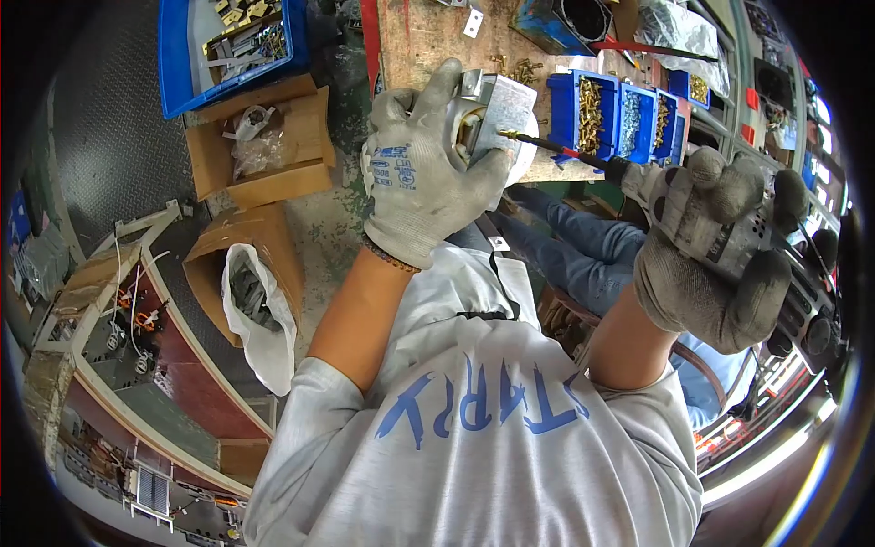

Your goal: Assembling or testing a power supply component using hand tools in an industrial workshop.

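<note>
My left hand [415,169], in a grey work glove, grips a metal bracket assembly [510,108] at the bench edge, thumb along its near side. Parts of the assembly are hidden under the palm. A gloved right hand [720,237] of mine is wrapped round a power screwdriver [715,223], held sideways. From it a long bit [561,148] with a red sleeve points left. The bit's tip, with what looks like a brass screw at its end, meets the flat metal face of the bracket.
Blue bins of brass screws [591,114] and silver screws [631,118] stand right of the assembly. Loose screws [519,69] lie on the wooden bench [428,41]. At left are a blue crate [169,64] and cardboard boxes [214,159]. A person in jeans [583,255] is close by.
</note>
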Action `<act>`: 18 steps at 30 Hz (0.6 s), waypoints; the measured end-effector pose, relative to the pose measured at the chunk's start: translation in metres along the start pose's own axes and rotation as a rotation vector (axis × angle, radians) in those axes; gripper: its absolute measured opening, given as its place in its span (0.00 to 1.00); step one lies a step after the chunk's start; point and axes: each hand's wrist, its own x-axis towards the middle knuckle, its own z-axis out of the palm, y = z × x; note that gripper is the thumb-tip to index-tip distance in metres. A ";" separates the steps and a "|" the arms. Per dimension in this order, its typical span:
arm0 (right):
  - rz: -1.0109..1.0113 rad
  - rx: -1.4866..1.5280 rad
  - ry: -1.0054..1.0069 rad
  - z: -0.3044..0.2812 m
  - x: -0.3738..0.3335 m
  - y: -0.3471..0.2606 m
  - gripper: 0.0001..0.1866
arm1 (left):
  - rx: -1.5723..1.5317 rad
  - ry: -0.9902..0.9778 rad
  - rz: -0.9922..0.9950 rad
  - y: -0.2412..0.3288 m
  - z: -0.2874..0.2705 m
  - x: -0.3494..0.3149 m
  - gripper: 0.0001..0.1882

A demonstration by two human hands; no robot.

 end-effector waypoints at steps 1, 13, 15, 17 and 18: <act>0.001 -0.002 0.003 -0.001 -0.001 -0.001 0.31 | 0.034 -0.014 0.017 0.000 0.000 0.000 0.43; 0.015 -0.253 -0.001 0.029 -0.001 0.003 0.33 | -0.015 0.053 0.045 0.001 -0.001 -0.001 0.42; 0.051 -0.221 0.130 0.030 -0.001 0.006 0.32 | -0.032 0.022 0.015 -0.002 -0.003 -0.003 0.43; -0.018 -0.311 -0.073 0.022 0.011 0.009 0.31 | -0.055 -0.014 -0.007 -0.003 -0.003 -0.004 0.45; -0.016 -0.318 -0.073 0.022 0.014 0.006 0.31 | -0.035 -0.020 0.033 -0.002 -0.003 -0.001 0.45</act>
